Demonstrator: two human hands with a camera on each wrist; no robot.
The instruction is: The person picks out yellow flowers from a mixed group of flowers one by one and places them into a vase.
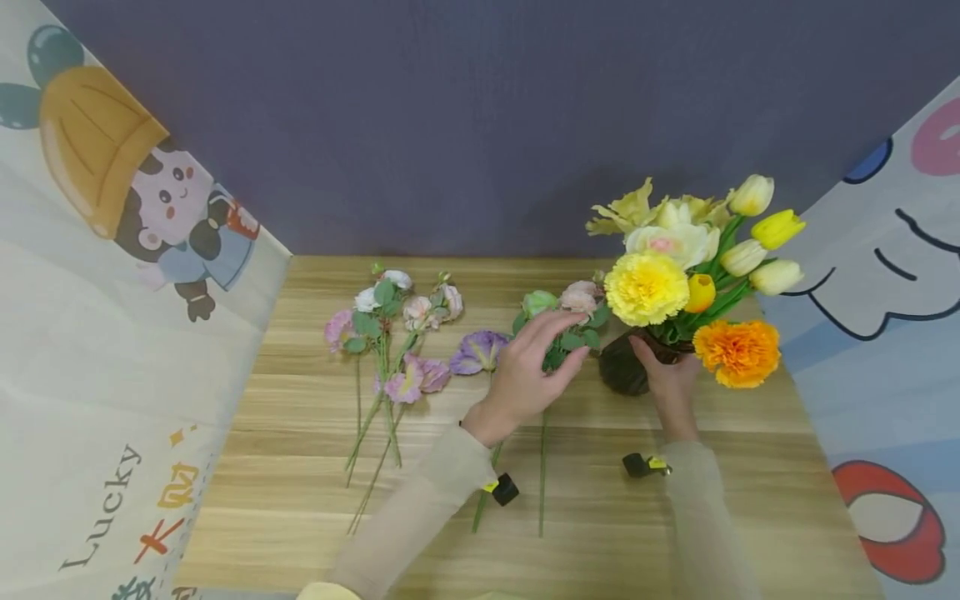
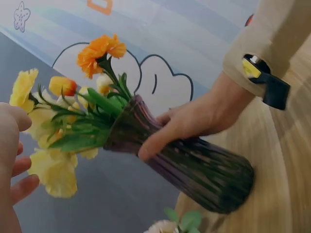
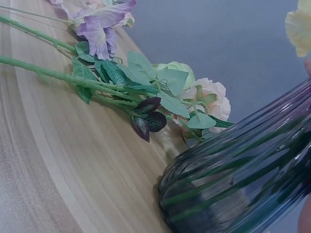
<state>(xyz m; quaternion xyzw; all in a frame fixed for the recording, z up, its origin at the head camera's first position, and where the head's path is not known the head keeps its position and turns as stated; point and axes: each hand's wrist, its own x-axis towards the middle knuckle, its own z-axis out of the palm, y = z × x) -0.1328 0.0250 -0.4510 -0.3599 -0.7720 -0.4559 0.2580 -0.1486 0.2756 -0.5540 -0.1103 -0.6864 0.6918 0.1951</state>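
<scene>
My right hand [image 1: 672, 385] grips a dark ribbed glass vase [image 2: 194, 170] just below its flared rim. The vase holds several artificial flowers: a yellow carnation [image 1: 647, 289], an orange carnation [image 1: 737, 353], white and yellow tulips [image 1: 752, 196] and a pale rose [image 1: 672, 245]. Their green stems show through the glass in the right wrist view. My left hand [image 1: 531, 371], fingers spread and bent a little, holds nothing. It hovers left of the vase, above a stem with a pink rose [image 1: 581, 297] and a green bud [image 1: 539, 302] that lies on the table.
On the wooden table [image 1: 285, 442] lie more loose flowers: a purple one [image 1: 478, 352], white blooms [image 1: 367, 299] and pink ones [image 1: 406, 383], their stems toward the front. A dark panel [image 1: 450, 125] stands behind; printed cloths [image 1: 82, 333] flank both sides.
</scene>
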